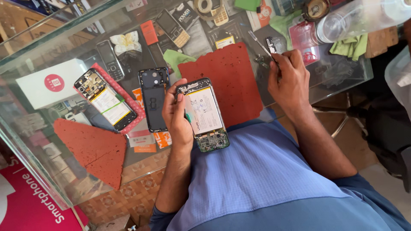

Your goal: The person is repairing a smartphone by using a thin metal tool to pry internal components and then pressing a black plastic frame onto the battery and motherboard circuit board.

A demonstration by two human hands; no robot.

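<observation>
From the head view we see our left hand (177,115) wrapped around the edge of an opened smartphone (204,113), fingers curled along its left side and thumb near the top, so that the white battery (203,111) and the green circuit board (212,140) at its near end face up. The phone is held just above our lap, at the near edge of the glass tabletop (43,141), partly over a red rubber mat (231,81). Our right hand (289,79) is pinched shut on thin metal tweezers (260,42), tips pointing to the far left over the tabletop, well apart from the phone. To the left lie a dark back cover (153,98), a second opened phone (105,99) and another piece of red mat (94,149). To work well here, we judge it best to keep the phone level and firmly braced, bring the tweezer tips in slowly, and touch only the part meant, clear of the battery.
</observation>
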